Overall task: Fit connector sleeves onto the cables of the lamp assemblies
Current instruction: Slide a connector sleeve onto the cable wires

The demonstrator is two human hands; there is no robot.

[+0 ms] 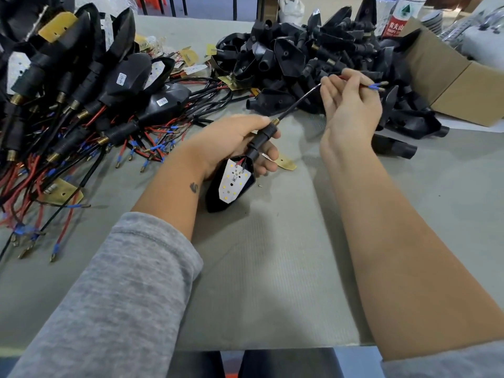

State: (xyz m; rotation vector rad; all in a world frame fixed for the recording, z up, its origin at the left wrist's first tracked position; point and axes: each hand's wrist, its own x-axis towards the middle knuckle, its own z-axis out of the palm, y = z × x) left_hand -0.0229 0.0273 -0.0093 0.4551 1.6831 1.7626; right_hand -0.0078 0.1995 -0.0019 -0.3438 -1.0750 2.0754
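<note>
My left hand [234, 143] grips a black lamp assembly [231, 186] by its ribbed stem, above the middle of the table. Its white LED board faces up and a brass threaded tip shows at the stem's top. A black cable [298, 100] runs taut from that tip up and to the right. My right hand [351, 102] pinches the cable's far end, where red wire and blue-sleeved brass terminals [377, 87] stick out past my fingers.
A heap of lamp assemblies with red and black wires [68, 105] fills the left. Empty black housings [313, 50] are piled at the back right beside a cardboard box [450, 75]. A plastic bottle [398, 15] stands behind. A yellow board [285, 162] lies near my left hand.
</note>
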